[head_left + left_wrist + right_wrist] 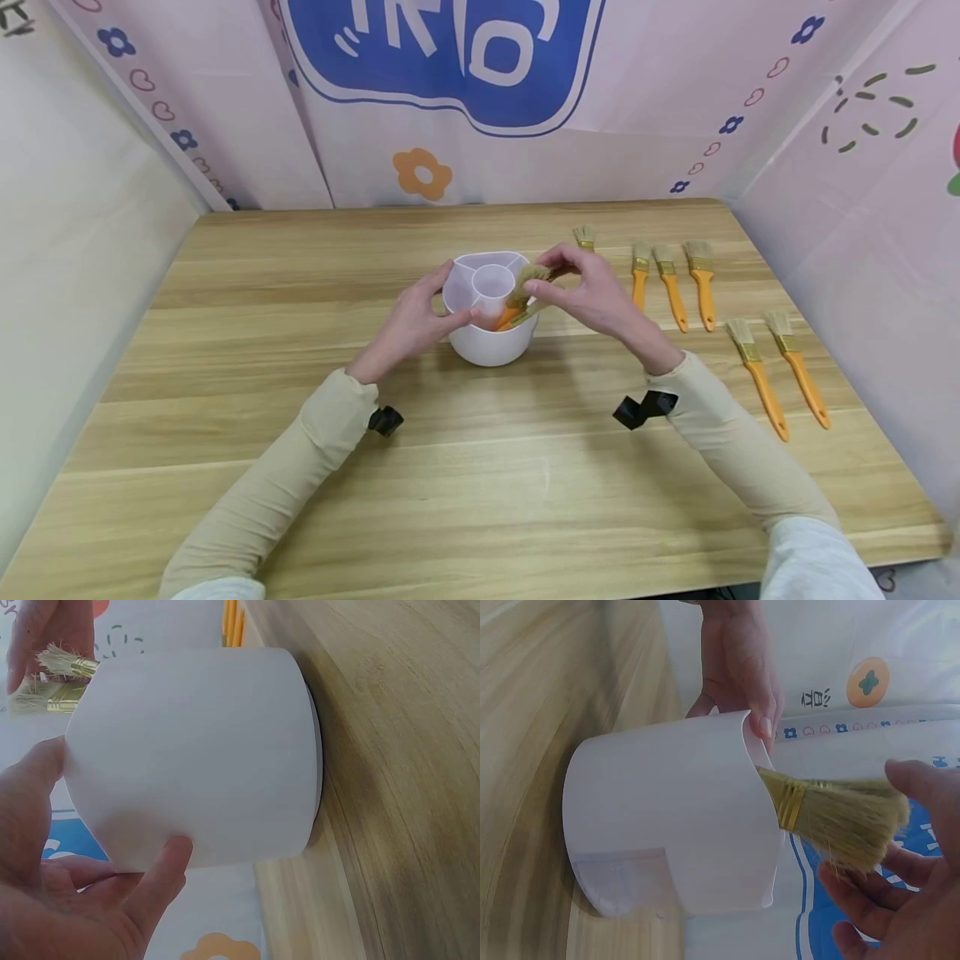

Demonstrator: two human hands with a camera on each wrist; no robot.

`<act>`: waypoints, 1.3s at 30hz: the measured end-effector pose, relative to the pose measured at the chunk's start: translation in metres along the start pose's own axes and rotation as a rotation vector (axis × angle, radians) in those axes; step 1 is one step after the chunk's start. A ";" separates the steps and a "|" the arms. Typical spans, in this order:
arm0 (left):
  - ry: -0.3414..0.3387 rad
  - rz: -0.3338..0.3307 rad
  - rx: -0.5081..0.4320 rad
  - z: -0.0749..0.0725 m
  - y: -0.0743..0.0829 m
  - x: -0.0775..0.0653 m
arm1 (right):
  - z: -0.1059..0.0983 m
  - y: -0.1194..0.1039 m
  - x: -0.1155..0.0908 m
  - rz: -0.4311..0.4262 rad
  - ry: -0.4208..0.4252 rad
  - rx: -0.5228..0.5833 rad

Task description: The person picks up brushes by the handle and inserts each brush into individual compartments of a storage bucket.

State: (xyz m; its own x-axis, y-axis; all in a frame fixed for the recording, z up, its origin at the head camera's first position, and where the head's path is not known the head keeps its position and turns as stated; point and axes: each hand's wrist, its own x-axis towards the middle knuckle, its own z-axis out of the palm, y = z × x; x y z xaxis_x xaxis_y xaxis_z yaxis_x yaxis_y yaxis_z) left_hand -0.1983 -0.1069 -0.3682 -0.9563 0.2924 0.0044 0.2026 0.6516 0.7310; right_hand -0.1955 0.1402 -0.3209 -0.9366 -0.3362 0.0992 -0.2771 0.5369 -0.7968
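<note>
Beige sleeves (262, 500) lie closest to the viewer at the bottom of the head view, each with a black piece (386, 421) at the wrist, and they lead over a wooden table (480, 500) to a white holder (491, 346) that stands upright near its middle. Its top is parted into compartments around a round central cup (493, 283). The left hand (412, 317) spans the holder's left side, thumb at the near rim and fingers against the outer wall, as if to steady it. The right hand (588, 292) is narrowed, thumb and fingers about the bristles of a brush (847, 825) whose handle end is in the right-hand compartment; how firmly it pinches, I cannot tell. At least two brushes have their handles in the holder and their bristles beyond the rim, so the filling looks begun, with one brush perhaps just being settled. Six brushes lie outside on the table: one (586, 241) partly hidden behind the right hand, a group of three (704, 287) to its right, and a nearer pair (802, 375), so by my judgement most of the work is left
</note>
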 end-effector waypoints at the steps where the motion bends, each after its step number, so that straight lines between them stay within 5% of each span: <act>1: 0.001 0.000 0.000 0.000 0.000 0.000 | -0.001 0.001 0.000 0.002 0.007 0.008; 16: 0.005 -0.007 0.010 -0.004 -0.002 0.000 | -0.015 0.040 0.010 0.052 0.133 0.074; 21: 0.000 -0.009 0.008 -0.003 0.000 0.000 | -0.021 0.072 0.022 0.186 0.165 -0.065; 30: 0.009 -0.003 0.007 -0.002 -0.002 -0.001 | -0.029 0.108 0.050 0.364 0.078 -0.314; 39: 0.009 0.009 -0.009 0.002 -0.001 -0.002 | -0.033 0.128 0.063 0.434 0.055 -0.299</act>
State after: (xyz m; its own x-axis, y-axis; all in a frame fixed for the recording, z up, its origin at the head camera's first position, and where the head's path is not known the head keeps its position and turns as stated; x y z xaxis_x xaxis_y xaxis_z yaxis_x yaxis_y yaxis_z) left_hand -0.1962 -0.1066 -0.3699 -0.9563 0.2917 0.0176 0.2096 0.6427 0.7369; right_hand -0.2967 0.2132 -0.3976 -0.9864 0.0029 -0.1645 0.0971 0.8176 -0.5675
